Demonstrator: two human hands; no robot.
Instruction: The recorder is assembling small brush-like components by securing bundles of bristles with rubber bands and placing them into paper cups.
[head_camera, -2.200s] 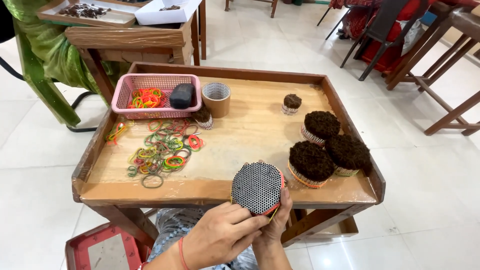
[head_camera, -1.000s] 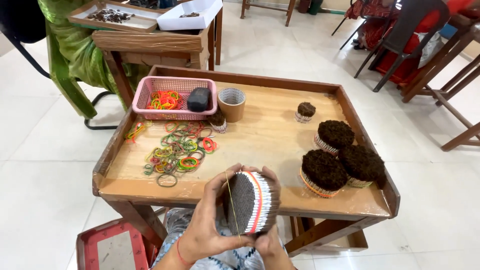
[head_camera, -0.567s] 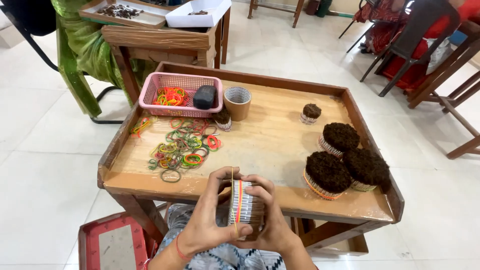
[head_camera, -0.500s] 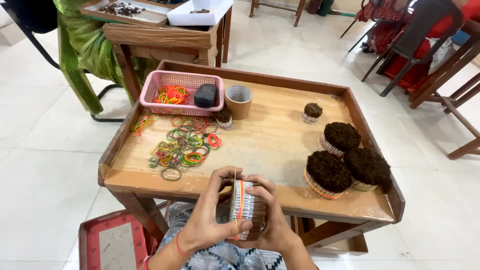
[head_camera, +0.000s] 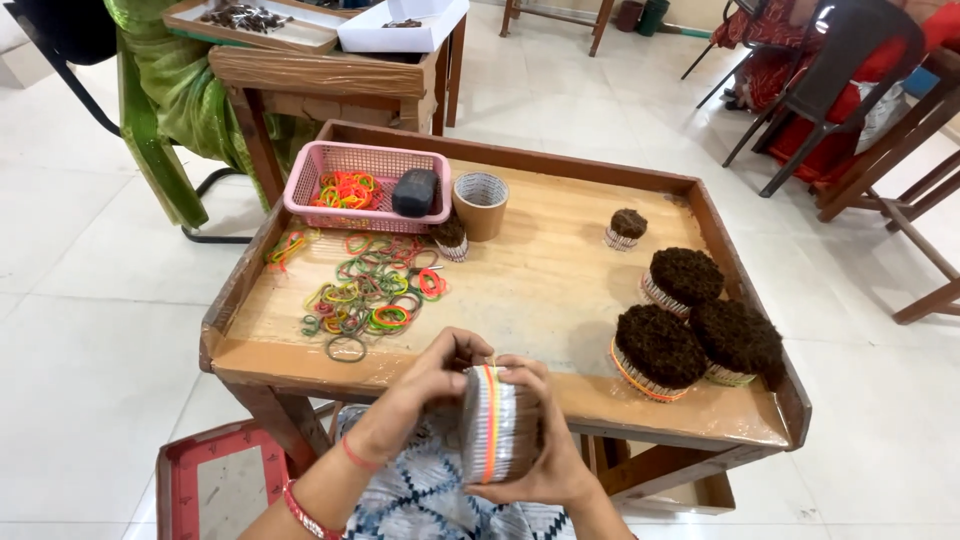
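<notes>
Wooden tray table: raised rim on all sides, set on a pale tiled floor.

Pink basket: placed at the table's far left corner; coloured rubber bands and a black block are held in it.

Four dark-topped bundles: three are grouped at the right edge toward the near right corner, the nearest bound with an orange band, with two more touching beside it; a small one is set apart, farther back.

Loose bands: spread over the left half of the table, between the basket and the near edge.

Cardboard cup: upright, just right of the basket; a small dark-topped bundle is seen touching its near left side.

Held bundle: a striped roll turned on its side, ringed by an orange and yellow band, kept just off the near edge, over the lap.

Left hand: fingers closed on the bundle's left side, fingertips at the band on top.

Right hand: fingers wrapped round the bundle from the right and beneath, clamped on it.
</notes>
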